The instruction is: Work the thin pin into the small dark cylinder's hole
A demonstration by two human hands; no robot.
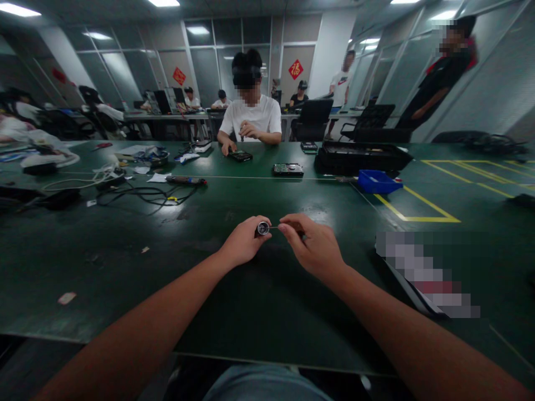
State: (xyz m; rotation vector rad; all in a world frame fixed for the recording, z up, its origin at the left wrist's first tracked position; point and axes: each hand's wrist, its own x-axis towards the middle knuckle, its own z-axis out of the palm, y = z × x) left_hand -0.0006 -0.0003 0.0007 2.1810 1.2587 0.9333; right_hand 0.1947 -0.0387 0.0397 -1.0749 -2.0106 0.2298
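My left hand (245, 243) is wrapped round a short dark cylinder (263, 228) whose round, silver-rimmed end faces me. What the cylinder is, I cannot make out. From its right side a thin metal rod (273, 227) runs across to my right hand (311, 242), pinched between thumb and forefinger. Whether the rod touches the cylinder or only passes close to it does not show. Both hands are held over the middle of the green table (267, 312), near its front edge.
Across the table a person (251, 120) handles a hard drive (239, 156). Another hard drive (288, 169), a black tray (363, 159) and a blue bin (378, 182) lie beyond my hands. An electric screwdriver (186, 181) and cables lie left; a blurred packet (422, 275) lies right.
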